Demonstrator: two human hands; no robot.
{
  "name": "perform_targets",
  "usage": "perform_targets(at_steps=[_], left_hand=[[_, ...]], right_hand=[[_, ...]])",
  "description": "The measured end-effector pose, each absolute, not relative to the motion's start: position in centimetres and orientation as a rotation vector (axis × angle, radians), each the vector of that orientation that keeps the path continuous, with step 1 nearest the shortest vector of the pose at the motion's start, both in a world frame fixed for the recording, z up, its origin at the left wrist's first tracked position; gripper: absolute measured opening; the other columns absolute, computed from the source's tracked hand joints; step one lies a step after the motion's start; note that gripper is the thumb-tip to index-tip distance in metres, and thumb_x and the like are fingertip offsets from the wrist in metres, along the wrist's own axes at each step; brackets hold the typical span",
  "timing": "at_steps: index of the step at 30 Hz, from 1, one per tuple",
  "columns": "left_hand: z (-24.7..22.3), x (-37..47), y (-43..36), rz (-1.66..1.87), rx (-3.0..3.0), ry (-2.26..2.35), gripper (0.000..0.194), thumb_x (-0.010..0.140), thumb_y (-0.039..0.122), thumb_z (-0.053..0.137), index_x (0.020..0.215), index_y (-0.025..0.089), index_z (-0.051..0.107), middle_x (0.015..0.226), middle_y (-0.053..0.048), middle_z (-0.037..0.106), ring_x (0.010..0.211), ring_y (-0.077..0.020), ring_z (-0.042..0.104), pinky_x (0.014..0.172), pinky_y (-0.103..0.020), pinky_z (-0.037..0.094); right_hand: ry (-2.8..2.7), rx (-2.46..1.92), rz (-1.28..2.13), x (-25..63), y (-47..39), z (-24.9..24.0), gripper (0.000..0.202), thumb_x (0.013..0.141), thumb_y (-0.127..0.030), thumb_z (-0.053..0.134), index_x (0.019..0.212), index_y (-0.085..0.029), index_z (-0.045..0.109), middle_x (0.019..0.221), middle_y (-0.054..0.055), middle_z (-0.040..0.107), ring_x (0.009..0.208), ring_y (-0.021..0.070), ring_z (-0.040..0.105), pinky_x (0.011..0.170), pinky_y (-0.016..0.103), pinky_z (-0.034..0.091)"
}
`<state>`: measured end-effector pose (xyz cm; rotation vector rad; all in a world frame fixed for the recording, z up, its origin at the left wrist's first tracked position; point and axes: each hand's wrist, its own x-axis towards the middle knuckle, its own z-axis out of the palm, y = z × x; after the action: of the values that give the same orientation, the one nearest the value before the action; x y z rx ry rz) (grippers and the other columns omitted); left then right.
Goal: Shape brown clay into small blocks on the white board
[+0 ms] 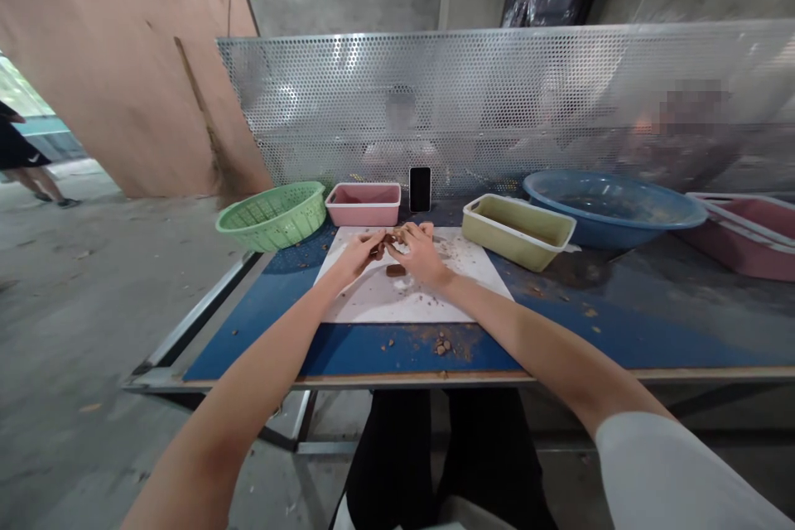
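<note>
Fingers of your left hand [365, 250] curl closed around one end of a small dark brown lump [389, 238], with barely a gap between thumb and fingertips. Your right hand [420, 252] meets it from the other side, thumb and fingers bent in and nearly together on the same lump; you hold it just above the far half of a white rectangular sheet [348, 298]. Directly below your fingers, a brown oblong block [396, 271] lies on the sheet, apart from both hands. Brown crumbs dot the sheet's right half, and a cluster of small brown pieces [443, 344] sits between its near edge and the near edge of the blue-topped table [261, 331].

By the sheet's far left corner you have a pink rectangular plastic tub [363, 214]; beside its far right corner stands an olive-green rectangular tub [527, 240]. A light green perforated basket [273, 219] sits at the table's far left corner. Toward the far edge, a black-screened device [420, 189] stands upright, and a round blue basin [621, 219] rests right of the olive-green tub.
</note>
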<state>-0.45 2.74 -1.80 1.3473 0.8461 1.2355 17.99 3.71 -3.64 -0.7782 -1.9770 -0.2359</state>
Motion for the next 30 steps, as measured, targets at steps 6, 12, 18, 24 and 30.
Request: perform_targets(at_steps=[6, 12, 18, 24, 30], left_hand=[[-2.3, -0.6, 3.1, 1.221, 1.477, 0.87, 0.053, 0.074, 0.062, 0.088, 0.063, 0.016, 0.065, 0.06, 0.0, 0.05, 0.059, -0.0117, 0.042, 0.058, -0.029, 0.031], [-2.5, -0.4, 3.1, 1.233, 1.463, 0.89, 0.056, 0.075, 0.066, 0.086, 0.062, 0.016, 0.065, 0.061, 0.0, 0.051, 0.059, -0.0116, 0.042, 0.058, -0.028, 0.031], [-2.7, -0.4, 3.3, 1.23, 1.394, 0.851, 0.056, 0.074, 0.066, 0.087, 0.065, 0.015, 0.066, 0.064, -0.001, 0.052, 0.06, -0.0116, 0.044, 0.058, -0.028, 0.033], [-2.5, -0.1, 3.2, 1.24, 1.348, 0.819, 0.056, 0.073, 0.064, 0.089, 0.065, 0.015, 0.065, 0.064, 0.0, 0.052, 0.059, -0.0108, 0.044, 0.057, -0.027, 0.035], [-2.3, 0.1, 3.0, 1.241, 1.312, 0.807, 0.057, 0.068, 0.064, 0.093, 0.063, 0.015, 0.064, 0.063, 0.0, 0.052, 0.059, -0.0101, 0.044, 0.057, -0.026, 0.037]], right_hand=[[-1.995, -0.734, -0.218, 18.2, 4.3, -4.1, 0.014, 0.104, -0.032, 0.063, 0.096, -0.022, 0.067, 0.098, 0.007, 0.07, 0.101, 0.0264, 0.062, 0.094, 0.043, 0.038], [-1.943, -0.709, -0.146, 17.9, 4.8, -4.3, 0.018, 0.102, -0.032, 0.062, 0.088, -0.023, 0.068, 0.093, 0.007, 0.07, 0.094, 0.0249, 0.062, 0.091, 0.041, 0.041], [-1.909, -0.729, 0.008, 17.7, 4.8, -4.3, 0.022, 0.102, -0.032, 0.063, 0.086, -0.022, 0.075, 0.083, 0.003, 0.071, 0.079, 0.0201, 0.062, 0.088, 0.04, 0.038], [-1.9, -0.746, 0.102, 17.7, 4.6, -4.0, 0.024, 0.1, -0.032, 0.065, 0.083, -0.023, 0.079, 0.082, 0.004, 0.076, 0.081, 0.0215, 0.065, 0.09, 0.041, 0.039], [-1.899, -0.759, 0.177, 17.8, 4.2, -3.6, 0.023, 0.098, -0.031, 0.066, 0.084, -0.023, 0.081, 0.085, 0.005, 0.078, 0.083, 0.0223, 0.068, 0.094, 0.041, 0.045]])
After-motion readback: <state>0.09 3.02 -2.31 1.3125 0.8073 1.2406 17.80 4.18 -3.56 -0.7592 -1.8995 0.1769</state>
